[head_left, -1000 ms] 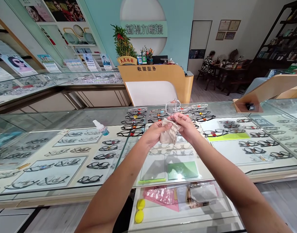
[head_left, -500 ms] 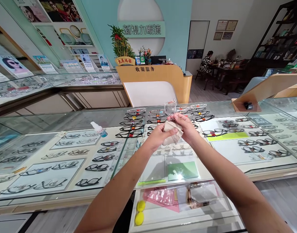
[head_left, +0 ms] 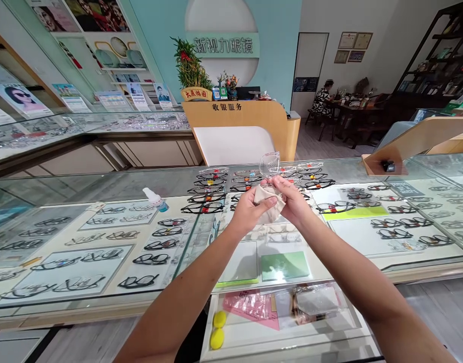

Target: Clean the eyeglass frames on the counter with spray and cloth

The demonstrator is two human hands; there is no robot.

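Note:
Above the glass counter, my left hand [head_left: 250, 212] is closed on a beige cleaning cloth [head_left: 269, 207], thumb pressed on its front. My right hand [head_left: 289, 195] pinches a clear-framed pair of glasses [head_left: 269, 162] at the cloth's upper edge. One lens of the pair sticks up beyond my fingers; the other part is partly wrapped in the cloth. Behind and around the hands, rows of glasses [head_left: 204, 207] with small coloured tags stand on the counter top.
A white-capped spray bottle [head_left: 155, 199] stands to the left. More frames [head_left: 151, 258] lie under the glass. Below the counter's front edge an open drawer [head_left: 291, 343] holds plastic packets and two yellow round cases [head_left: 217, 338]. A wooden-backed mirror [head_left: 416, 143] stands right; a person [head_left: 322, 100] sits far back.
The glasses have turned slightly and shifted a little to the right in my fingers. The cloth covers more of the near lens. Both hands remain together in nearly the same place.

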